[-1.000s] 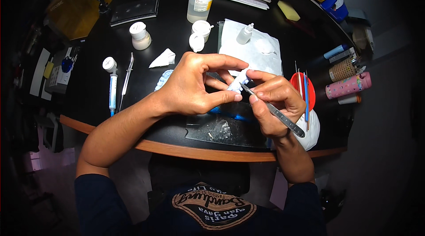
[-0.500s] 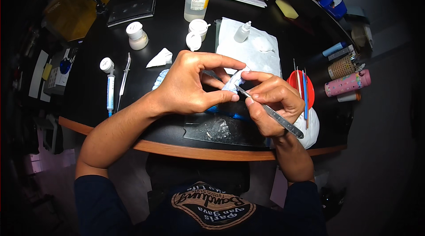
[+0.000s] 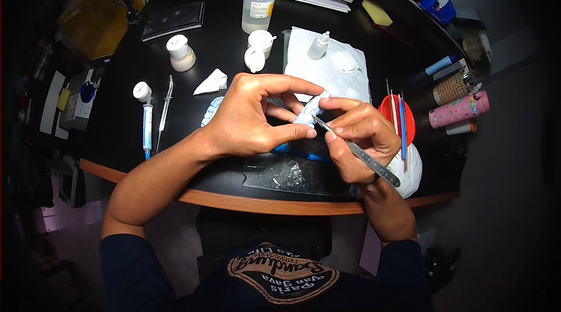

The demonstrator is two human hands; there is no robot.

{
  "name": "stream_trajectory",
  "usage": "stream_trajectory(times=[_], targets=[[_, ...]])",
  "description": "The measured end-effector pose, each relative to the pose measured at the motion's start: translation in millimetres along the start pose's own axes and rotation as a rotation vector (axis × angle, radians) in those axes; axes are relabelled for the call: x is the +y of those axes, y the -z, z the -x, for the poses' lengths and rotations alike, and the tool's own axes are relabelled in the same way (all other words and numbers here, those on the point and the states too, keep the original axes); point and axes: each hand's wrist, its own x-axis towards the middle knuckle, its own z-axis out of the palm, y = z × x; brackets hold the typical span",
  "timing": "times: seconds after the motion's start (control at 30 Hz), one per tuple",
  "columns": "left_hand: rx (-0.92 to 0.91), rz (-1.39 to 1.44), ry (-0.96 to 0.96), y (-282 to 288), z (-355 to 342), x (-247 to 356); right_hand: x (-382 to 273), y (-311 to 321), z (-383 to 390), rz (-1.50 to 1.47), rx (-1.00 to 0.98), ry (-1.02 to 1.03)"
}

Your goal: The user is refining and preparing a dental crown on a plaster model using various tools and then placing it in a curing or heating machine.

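My left hand (image 3: 248, 119) grips a pale blue dental cast (image 3: 306, 112) between fingertips and thumb. My right hand (image 3: 359, 139) holds a metal scalpel (image 3: 374, 164) in a pen grip, its blade touching or very close to the cast; a fingertip also rests on the cast's upper end. Another blue cast (image 3: 210, 111) lies just left of my left hand, partly hidden by it. Below both hands is a dark, scuffed slab (image 3: 274, 178). Behind them a small dropper bottle (image 3: 317, 49) stands on white paper (image 3: 301, 63). Beside my right hand are a red dish (image 3: 410, 122) and several slim tools (image 3: 403, 151).
The black desk has a large bottle (image 3: 259, 11), white jars (image 3: 180, 57) (image 3: 255, 57), a syringe (image 3: 148, 130), tweezers (image 3: 166, 107), folded tissue (image 3: 210, 82) and a yellow sponge (image 3: 377, 15). A pink cylinder (image 3: 459, 110) is at right, a white pouch (image 3: 409, 174) near the front.
Over the last second my hands and the cast have shifted slightly left in the picture, and the cast has turned a little. Both grips are unchanged.
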Motion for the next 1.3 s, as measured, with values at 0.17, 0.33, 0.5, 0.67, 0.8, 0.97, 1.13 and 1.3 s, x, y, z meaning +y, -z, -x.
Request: stream_trajectory(times=[0.17,0.33,0.5,0.67,0.8,0.97,1.13,1.3], targets=[[0.004,-0.014,0.017,0,0,4,0,3,-2,-0.026,-0.056,-0.001],[0.004,0.035,0.037,1,0,3,1,1,0,-0.041,0.012,-0.005],[0.004,0.077,0.064,2,-2,10,-1,1,-1,0.001,0.031,-0.015],[0.000,0.080,0.105,4,0,10,0,-1,0,-0.039,0.050,-0.022],[0.002,0.107,0.097,3,-1,10,0,1,-1,-0.026,0.025,-0.021],[0.000,0.091,0.085,3,0,10,1,1,0,-0.036,0.023,-0.008],[-0.001,0.099,0.114,3,-1,12,-2,0,0,-0.058,0.027,-0.041],[0.003,0.095,0.100,3,-1,9,0,1,-2,-0.054,-0.033,0.009]])
